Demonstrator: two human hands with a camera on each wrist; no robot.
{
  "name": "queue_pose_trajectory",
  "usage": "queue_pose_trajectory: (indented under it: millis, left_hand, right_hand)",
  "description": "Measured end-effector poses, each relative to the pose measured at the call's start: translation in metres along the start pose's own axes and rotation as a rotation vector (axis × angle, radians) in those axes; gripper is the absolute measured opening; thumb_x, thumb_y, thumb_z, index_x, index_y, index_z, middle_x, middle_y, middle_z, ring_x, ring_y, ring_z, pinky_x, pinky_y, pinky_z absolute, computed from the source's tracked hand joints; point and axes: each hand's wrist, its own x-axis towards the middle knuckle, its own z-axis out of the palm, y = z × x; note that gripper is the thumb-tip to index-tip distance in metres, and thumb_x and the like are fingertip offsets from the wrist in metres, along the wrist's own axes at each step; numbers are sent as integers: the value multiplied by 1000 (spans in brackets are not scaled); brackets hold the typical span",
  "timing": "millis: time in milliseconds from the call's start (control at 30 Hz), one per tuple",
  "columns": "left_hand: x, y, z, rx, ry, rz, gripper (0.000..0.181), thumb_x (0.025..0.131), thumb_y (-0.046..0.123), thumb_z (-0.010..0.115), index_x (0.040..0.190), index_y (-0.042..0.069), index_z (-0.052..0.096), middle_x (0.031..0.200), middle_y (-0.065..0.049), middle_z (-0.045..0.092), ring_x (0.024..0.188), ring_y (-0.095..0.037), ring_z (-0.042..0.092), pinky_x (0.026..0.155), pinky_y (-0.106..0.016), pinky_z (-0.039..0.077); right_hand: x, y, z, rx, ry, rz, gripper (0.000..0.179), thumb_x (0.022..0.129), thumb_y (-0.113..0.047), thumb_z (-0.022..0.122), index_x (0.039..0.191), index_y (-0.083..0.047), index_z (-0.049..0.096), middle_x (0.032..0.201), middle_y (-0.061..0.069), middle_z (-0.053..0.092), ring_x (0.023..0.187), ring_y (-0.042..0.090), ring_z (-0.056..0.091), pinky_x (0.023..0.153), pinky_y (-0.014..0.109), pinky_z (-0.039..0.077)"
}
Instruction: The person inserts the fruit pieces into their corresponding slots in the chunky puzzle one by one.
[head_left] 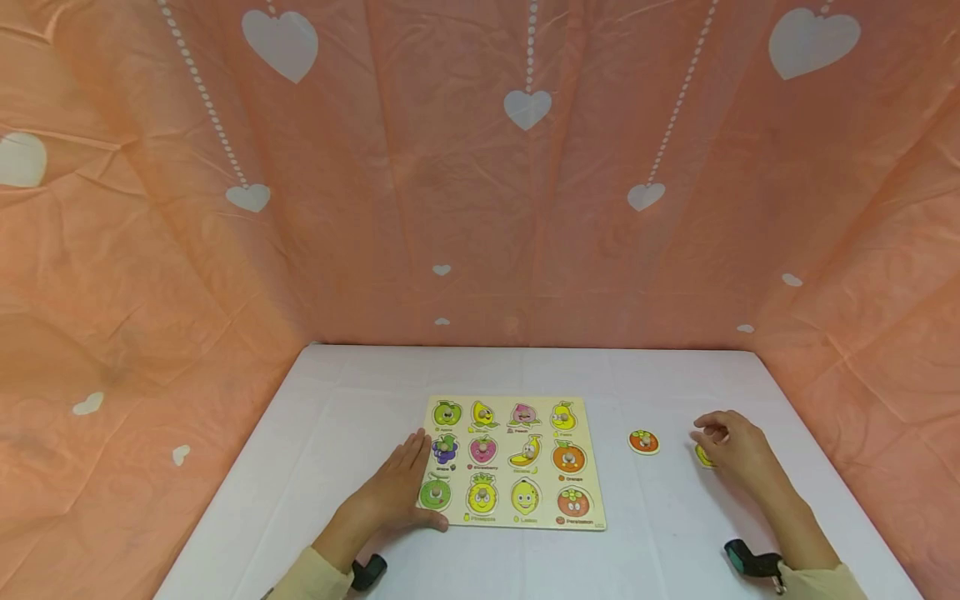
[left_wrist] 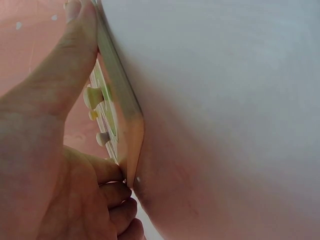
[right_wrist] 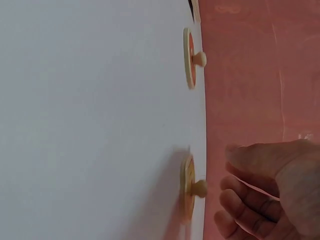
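A wooden fruit puzzle board [head_left: 505, 523] with printed names and small knobs lies on the white table. My left hand [head_left: 393, 492] rests against its left side, fingers stretched along that edge and thumb at the near corner. In the left wrist view the thumb [left_wrist: 62, 65] touches the board's rim [left_wrist: 127, 120]. To the right, my right hand [head_left: 738, 450] hovers over a yellow puzzle piece [head_left: 703, 455], partly hidden below it. Its loosely bent fingers stand apart from that piece's knob [right_wrist: 199, 188] and hold nothing. Between board and hand lies an orange-red persimmon piece [head_left: 643, 442], knob up.
White cloth [head_left: 360, 383] covers the table. Orange sheeting [head_left: 480, 233] with white hearts rises behind it and at both sides. A dark wrist camera [head_left: 369, 572] sits by the left wrist and another camera [head_left: 750, 560] by the right.
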Motion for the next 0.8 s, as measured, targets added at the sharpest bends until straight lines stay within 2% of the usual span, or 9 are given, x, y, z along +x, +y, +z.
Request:
queue_pose_trajectory:
  millis: [333,567,800]
  left_hand:
    - [1,-1,1,7,-11,-8,137,72,59,94,163,-15,24,174,-33,17,164,-43,15,134,-53,18]
    - [2,-2,2,10,-13,-14,137,72,60,94,163,-14,23,174,-32,16,164,-42,14,134,-53,18]
    - [2,-2,3,19,-15,-13,137,73,61,93,164,-14,23,174,-32,16,164,-42,15,134,-53,18]
  right_hand:
    - [-1,18,-3,-19,-35,64,25,97,-10,76,111,10,69,94,12,63,86,24,58,65,28,48]
    - [-2,17,-6,7,-79,123,25,99,-12,77,109,9,69,96,12,63,89,28,59,63,24,49]
    - [-4,17,-8,16,-105,141,20,99,-13,76,102,5,68,88,7,62,84,24,56,59,25,47]
